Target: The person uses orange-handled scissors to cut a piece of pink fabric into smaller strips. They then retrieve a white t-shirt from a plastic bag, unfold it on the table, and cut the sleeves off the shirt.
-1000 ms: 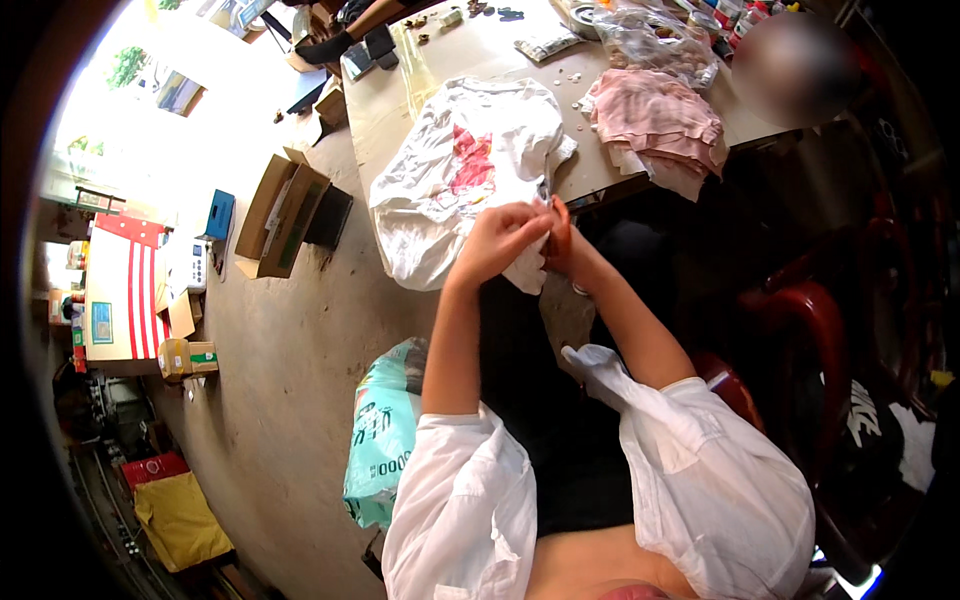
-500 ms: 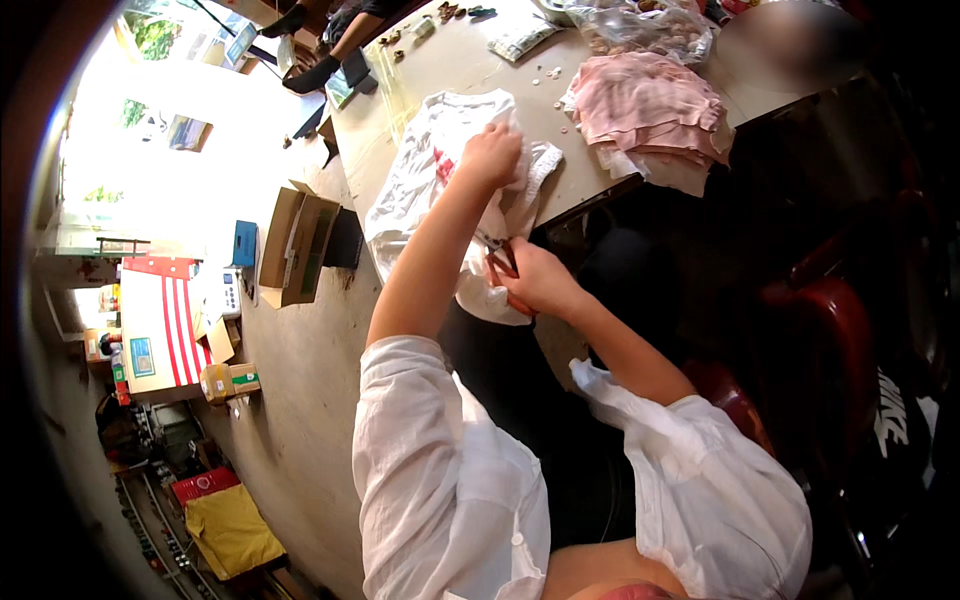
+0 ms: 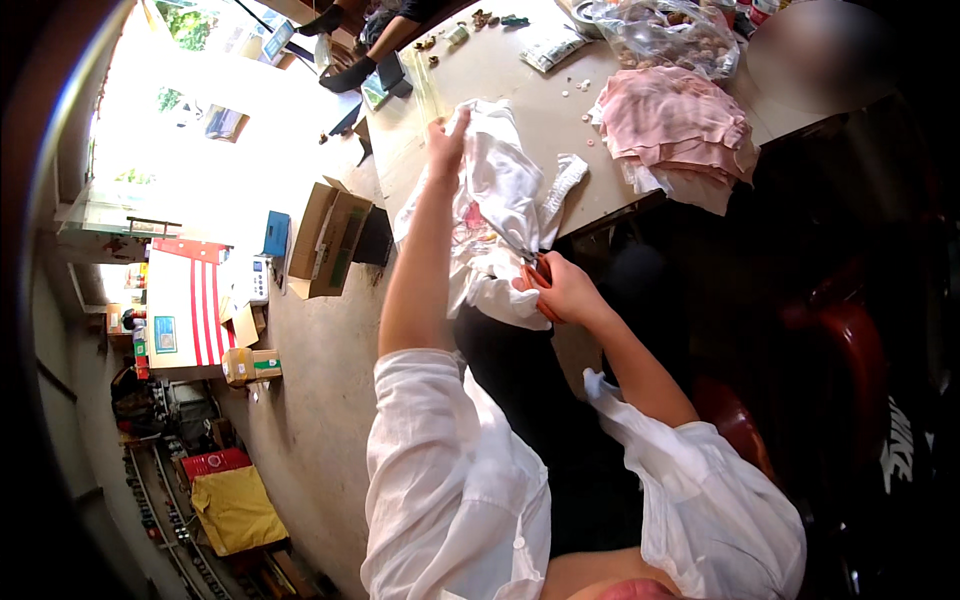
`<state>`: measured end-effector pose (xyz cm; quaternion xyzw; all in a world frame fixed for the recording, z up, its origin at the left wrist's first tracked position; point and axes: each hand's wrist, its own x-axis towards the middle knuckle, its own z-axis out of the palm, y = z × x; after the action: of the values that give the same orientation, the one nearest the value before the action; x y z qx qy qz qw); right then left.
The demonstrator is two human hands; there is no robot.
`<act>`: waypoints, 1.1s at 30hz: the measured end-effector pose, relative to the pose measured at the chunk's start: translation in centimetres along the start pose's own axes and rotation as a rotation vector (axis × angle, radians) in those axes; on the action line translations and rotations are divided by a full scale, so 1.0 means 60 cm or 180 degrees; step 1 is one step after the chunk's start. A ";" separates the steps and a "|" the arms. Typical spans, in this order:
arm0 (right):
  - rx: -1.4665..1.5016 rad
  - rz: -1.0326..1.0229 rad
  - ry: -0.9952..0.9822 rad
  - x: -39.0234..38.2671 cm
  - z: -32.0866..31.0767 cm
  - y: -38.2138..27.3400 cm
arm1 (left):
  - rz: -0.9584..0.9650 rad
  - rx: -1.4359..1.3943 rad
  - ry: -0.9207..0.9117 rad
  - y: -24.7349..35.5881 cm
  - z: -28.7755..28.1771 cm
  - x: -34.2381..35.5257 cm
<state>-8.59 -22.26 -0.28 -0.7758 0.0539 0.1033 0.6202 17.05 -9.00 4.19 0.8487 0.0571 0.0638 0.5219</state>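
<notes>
A white garment [image 3: 497, 165] with a red print lies over the near corner of the table, its lower part hanging off the edge. My left hand [image 3: 447, 148] is closed on the cloth's far left side, thumb up. In my right hand [image 3: 570, 290] is a pair of scissors [image 3: 541, 270] with orange-red handles. The blades point to the far left and lie against the garment, beside the red print; whether they are spread cannot be made out. A narrow white strip, perhaps a sleeve [image 3: 566, 185], sticks out to the right of the garment.
A stack of pink cloth pieces [image 3: 675, 120] overhangs the table [image 3: 545, 110] edge on the right. Behind it sits a clear plastic bag [image 3: 665, 35] of brownish items. Small pale bits and a packet [image 3: 553, 48] lie nearby. An open cardboard box [image 3: 328, 240] stands left; another person's arms [image 3: 385, 45] show at the far side.
My left hand has moved left and away from me, from the garment's middle to its far left side. The cloth has shifted, showing more of the red print. The scissors stay in my right hand.
</notes>
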 end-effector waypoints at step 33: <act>-0.0322 -0.2424 0.0393 0.004 -0.008 0.042 | 0.1236 0.1879 -0.1817 -0.044 -0.003 -0.261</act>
<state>-8.82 -23.30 -2.63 -0.7746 -0.2059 -0.1787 0.5706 1.50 -10.25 1.15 0.9398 -0.2335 -0.0950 0.2307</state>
